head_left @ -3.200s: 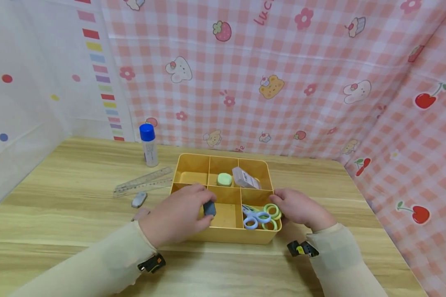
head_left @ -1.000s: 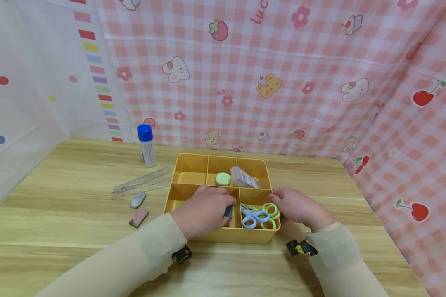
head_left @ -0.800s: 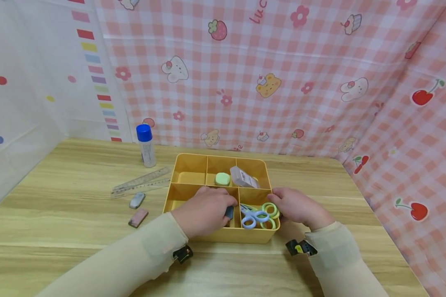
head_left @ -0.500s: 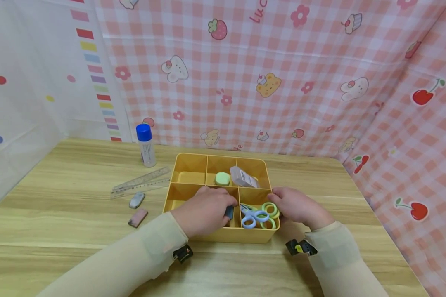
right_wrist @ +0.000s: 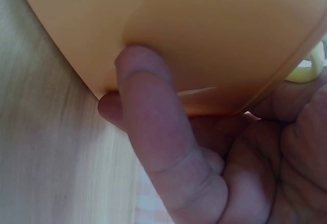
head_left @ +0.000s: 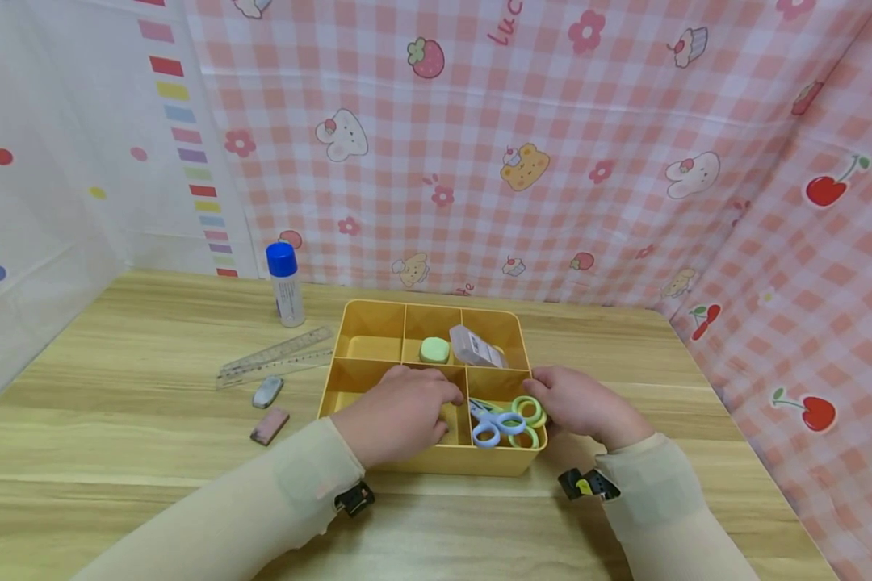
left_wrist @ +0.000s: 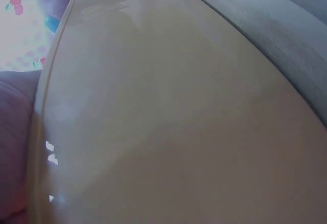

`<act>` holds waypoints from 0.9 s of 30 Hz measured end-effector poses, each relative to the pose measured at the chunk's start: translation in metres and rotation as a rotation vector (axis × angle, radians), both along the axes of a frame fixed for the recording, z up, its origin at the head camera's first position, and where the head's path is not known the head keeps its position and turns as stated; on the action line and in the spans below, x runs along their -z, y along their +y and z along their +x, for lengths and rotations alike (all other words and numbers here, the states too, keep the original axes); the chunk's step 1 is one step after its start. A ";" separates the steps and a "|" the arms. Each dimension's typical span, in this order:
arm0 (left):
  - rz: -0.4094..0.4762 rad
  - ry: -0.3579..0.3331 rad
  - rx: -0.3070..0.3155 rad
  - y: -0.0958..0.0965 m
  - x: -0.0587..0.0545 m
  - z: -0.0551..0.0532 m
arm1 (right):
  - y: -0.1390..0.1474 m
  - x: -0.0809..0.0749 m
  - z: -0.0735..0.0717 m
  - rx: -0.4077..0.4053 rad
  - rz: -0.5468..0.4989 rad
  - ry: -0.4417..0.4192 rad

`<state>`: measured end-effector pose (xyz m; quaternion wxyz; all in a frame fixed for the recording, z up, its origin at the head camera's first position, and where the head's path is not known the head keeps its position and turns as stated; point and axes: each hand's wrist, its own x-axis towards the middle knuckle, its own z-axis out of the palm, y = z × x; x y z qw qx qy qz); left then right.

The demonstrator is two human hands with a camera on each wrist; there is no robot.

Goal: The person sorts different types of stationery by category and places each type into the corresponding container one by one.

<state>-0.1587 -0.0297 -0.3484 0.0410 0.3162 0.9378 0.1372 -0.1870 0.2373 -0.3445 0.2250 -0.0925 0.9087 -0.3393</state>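
A yellow divided organizer box sits on the table. My left hand reaches over its wide front-left compartment, thumb and forefinger apart with a bare bit of floor between them. The small dark blue-grey block is out of sight. In the left wrist view, the box's front wall fills most of the frame. My right hand holds the box's right side at the rim; the right wrist view shows its fingers against the outer wall. Blue-handled scissors and green-handled scissors lie in the front-right compartment.
In the back compartments are a pale green rounded block and a translucent small case. Left of the box lie clear rulers, a grey eraser and a pink eraser. A blue-capped tube stands behind them.
My left hand moved right within the front-left compartment carrying the dark block, then parted its thumb and forefinger; the block no longer shows between them. My right hand stayed at the box's side.
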 end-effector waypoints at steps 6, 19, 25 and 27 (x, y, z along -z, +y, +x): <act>0.042 0.068 -0.018 -0.020 -0.011 0.007 | -0.001 0.000 0.001 0.004 0.016 0.000; 0.075 0.172 -0.222 -0.087 -0.040 -0.003 | -0.002 0.001 0.001 0.014 0.030 -0.008; 0.023 0.152 -0.278 -0.117 -0.042 -0.006 | -0.003 0.001 0.000 0.020 0.023 -0.017; 0.009 0.132 -0.287 -0.125 -0.041 -0.007 | -0.003 0.001 0.000 0.022 0.023 -0.016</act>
